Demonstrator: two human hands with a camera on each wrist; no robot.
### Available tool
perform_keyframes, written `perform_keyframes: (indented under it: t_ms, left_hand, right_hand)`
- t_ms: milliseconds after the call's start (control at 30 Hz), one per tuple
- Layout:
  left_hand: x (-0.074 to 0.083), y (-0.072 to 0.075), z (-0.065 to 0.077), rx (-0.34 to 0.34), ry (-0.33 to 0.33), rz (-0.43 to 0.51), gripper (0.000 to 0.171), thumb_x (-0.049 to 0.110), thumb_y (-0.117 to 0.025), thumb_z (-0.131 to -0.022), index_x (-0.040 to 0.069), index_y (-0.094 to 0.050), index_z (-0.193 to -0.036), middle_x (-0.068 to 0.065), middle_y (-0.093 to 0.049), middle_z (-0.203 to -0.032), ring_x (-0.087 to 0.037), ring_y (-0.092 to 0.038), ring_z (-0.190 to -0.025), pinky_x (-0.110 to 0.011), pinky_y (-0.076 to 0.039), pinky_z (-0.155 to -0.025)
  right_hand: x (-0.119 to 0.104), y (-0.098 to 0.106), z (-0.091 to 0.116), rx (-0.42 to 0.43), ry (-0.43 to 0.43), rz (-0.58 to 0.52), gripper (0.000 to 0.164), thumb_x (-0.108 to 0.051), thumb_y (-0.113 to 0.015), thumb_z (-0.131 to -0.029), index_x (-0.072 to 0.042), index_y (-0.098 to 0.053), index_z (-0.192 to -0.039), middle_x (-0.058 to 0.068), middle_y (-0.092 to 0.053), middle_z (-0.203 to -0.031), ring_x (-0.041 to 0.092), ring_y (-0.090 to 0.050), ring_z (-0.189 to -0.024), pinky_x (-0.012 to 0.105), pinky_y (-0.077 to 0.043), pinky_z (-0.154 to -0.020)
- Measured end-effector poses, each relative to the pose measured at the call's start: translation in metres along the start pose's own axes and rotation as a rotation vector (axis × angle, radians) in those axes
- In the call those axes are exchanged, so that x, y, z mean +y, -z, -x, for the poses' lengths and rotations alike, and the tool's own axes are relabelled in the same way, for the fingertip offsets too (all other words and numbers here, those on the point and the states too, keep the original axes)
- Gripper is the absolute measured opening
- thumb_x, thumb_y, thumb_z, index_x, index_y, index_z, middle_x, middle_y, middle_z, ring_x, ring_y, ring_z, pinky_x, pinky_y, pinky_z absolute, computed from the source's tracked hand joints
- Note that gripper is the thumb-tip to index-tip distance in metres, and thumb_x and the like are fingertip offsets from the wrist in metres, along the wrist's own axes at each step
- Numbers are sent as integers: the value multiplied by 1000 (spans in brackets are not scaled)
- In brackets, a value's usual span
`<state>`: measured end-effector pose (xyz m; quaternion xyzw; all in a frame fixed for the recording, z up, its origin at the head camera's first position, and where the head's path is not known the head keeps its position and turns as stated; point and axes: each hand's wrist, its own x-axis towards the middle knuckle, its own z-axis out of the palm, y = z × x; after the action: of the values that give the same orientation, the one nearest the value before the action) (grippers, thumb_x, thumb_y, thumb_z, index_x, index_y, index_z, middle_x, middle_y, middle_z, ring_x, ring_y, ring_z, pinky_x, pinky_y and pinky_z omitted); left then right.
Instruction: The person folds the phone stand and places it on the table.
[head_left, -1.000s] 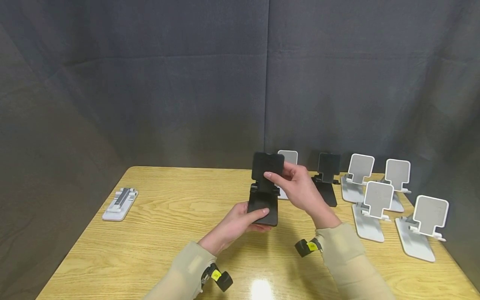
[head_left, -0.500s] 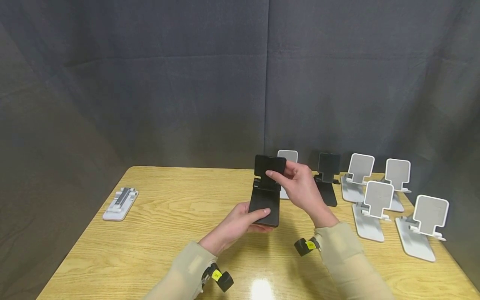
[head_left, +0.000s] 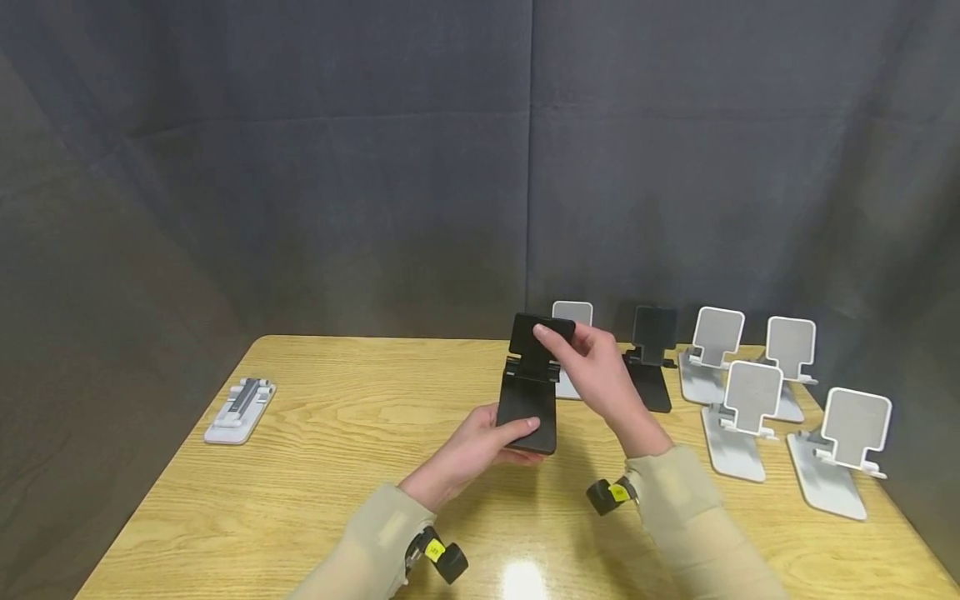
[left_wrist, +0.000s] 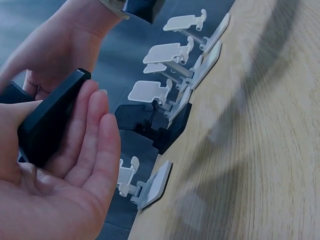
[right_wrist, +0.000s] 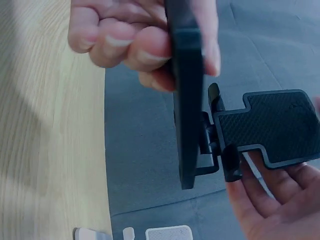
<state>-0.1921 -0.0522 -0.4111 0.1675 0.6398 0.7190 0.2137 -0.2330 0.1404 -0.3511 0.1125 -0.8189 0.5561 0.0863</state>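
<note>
A black foldable phone stand [head_left: 528,408] is held up over the table in both hands, its panel swung out from the base. My left hand [head_left: 480,442] grips the flat base, thumb across its face and fingers behind. My right hand [head_left: 596,367] pinches the upper panel [head_left: 529,333], with the thumb on its front and the fingers behind. In the right wrist view, the panel's textured face [right_wrist: 272,127] and two small lip hooks show beside the base [right_wrist: 187,110]. From the left wrist, the base [left_wrist: 55,120] appears edge-on along my fingers.
Several unfolded white stands [head_left: 825,479] stand on the right of the wooden table [head_left: 337,475], with one black stand [head_left: 651,367] among them. Behind my right hand is another white stand [head_left: 572,312]. A folded white stand [head_left: 240,411] lies at the left edge. A dark curtain [head_left: 375,208] hangs behind.
The black stand's upper panel has tilted and its top edge sits slightly lower. My right thumb has shifted up toward the panel's top. The left hand has stayed about where it was.
</note>
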Motion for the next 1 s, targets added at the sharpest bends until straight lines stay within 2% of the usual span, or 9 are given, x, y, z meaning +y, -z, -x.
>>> perform_keyframes:
  t_ms: [67,100,167,233,267,433,633,867,1000]
  left_hand:
    - [0,0,0,4,-3,1,33,17,-57,-106,-8,-57,-128,-15,-71,-106,-28,-72,-95,-40,-57,-91]
    - [0,0,0,5,-2,1,33,16,-57,-106,-8,-57,-128,-15,-71,-105,-29,-72,-94,-40,-57,-91]
    - [0,-1,-1,7,-2,4,32,16,-58,-106,-8,-58,-126,-15,-71,-104,-29,-72,-93,-40,-58,-90]
    - [0,-1,-1,6,0,7,31,15,-58,-106,-9,-58,-125,-15,-71,-104,-29,-73,-92,-40,-58,-90]
    - [0,-2,-1,6,1,7,31,15,-58,-105,-9,-59,-125,-15,-71,-104,-29,-73,-92,-40,-58,-90]
    - [-1,-2,-1,4,0,9,31,15,-58,-105,-8,-59,-125,-15,-71,-104,-28,-73,-92,-40,-58,-90]
    - [-2,-1,-2,1,-18,-3,31,16,-57,-106,-8,-59,-126,-15,-71,-105,-28,-72,-93,-41,-58,-89]
    - [-3,2,-2,22,-19,-5,30,14,-57,-106,-8,-58,-125,-15,-71,-102,-29,-73,-91,-41,-58,-88]
    - [-4,3,-3,30,-24,-10,29,14,-56,-106,-9,-58,-124,-15,-72,-101,-26,-73,-87,-41,-59,-87]
  right_hand:
    - [-3,2,-1,8,-28,6,57,-57,-52,-102,-3,-66,-90,10,-51,-73,26,-48,-72,39,-43,-71]
    - [-4,2,-1,12,-45,14,63,-60,-46,-103,-2,-63,-86,11,-48,-74,27,-49,-74,40,-44,-74]
    - [-8,4,-3,8,-75,9,70,-63,-36,-104,-2,-61,-83,13,-53,-80,29,-56,-86,46,-48,-88]
    - [-10,6,-4,1,-108,7,74,-66,-31,-104,-2,-62,-85,15,-58,-89,31,-59,-101,50,-45,-101]
    - [-11,6,-4,-3,-125,10,75,-67,-29,-104,-2,-63,-86,15,-60,-93,32,-60,-105,52,-44,-103]
    - [-12,7,-4,-17,-160,-1,75,-66,-31,-103,-1,-68,-101,16,-62,-108,32,-59,-115,51,-43,-107]
    - [-15,6,-4,-22,-162,-39,71,-61,-36,-105,1,-69,-114,18,-65,-117,32,-60,-116,48,-43,-108]
    - [-16,5,-1,-24,-208,-36,70,-59,-39,-104,1,-67,-125,18,-60,-130,34,-56,-121,50,-37,-112]
    - [-14,4,0,-20,-193,-45,69,-58,-40,-104,0,-63,-133,17,-56,-139,33,-51,-129,51,-36,-113]
